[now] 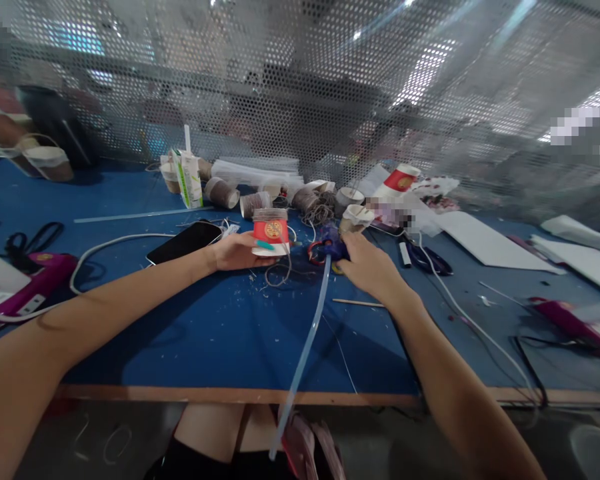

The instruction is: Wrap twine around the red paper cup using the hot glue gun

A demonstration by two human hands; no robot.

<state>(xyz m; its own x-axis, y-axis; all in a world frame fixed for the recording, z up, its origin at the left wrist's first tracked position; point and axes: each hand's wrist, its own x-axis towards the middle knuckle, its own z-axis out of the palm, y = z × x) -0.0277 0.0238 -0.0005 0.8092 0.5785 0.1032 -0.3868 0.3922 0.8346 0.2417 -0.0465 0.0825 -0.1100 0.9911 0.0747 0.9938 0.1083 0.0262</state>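
A red and white paper cup (271, 232), with thin cord wound around its upper end, is gripped in my left hand (236, 252). My thumb, with a teal nail, presses on its side. A loop of cord (279, 275) dangles below it. To the right, my right hand (364, 261) is closed at a blue glue gun (333, 241); its fingers are partly hidden. A long translucent glue stick (307, 347) sticks out of the gun's back and reaches past the table edge. Red-handled scissors (315, 253) lie beside the gun.
Several cord-wrapped cups (222, 193) and a tangle of cord (321, 207) stand behind my hands. A black phone (186, 241) lies left, a wooden stick (359, 303) right. White cables cross the blue table (205, 333). A perforated metal screen (220, 87) rises behind.
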